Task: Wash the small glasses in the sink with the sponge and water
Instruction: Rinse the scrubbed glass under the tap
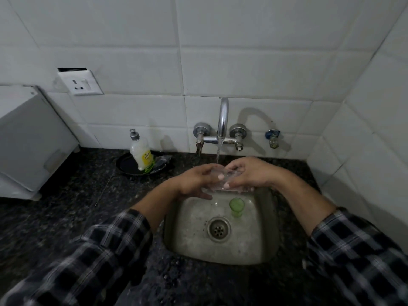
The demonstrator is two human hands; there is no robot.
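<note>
Both hands hold a small clear glass (223,178) over the back of the steel sink (192,230), right under the running tap (223,120). My left hand (194,181) grips the glass from the left. My right hand (247,173) holds it from the right, fingers wrapped over its side. Water falls from the spout onto the glass between my hands. A small green glass (236,207) stands upright on the sink floor, just behind the drain (218,229). No sponge shows clearly; a dark wrinkled item lies on the black plate.
A dish soap bottle (141,151) stands on a black plate (125,166) on the dark granite counter (66,206), left of the tap. A white appliance (28,140) sits at the far left. A second small valve (273,139) sticks out of the tiled wall at right.
</note>
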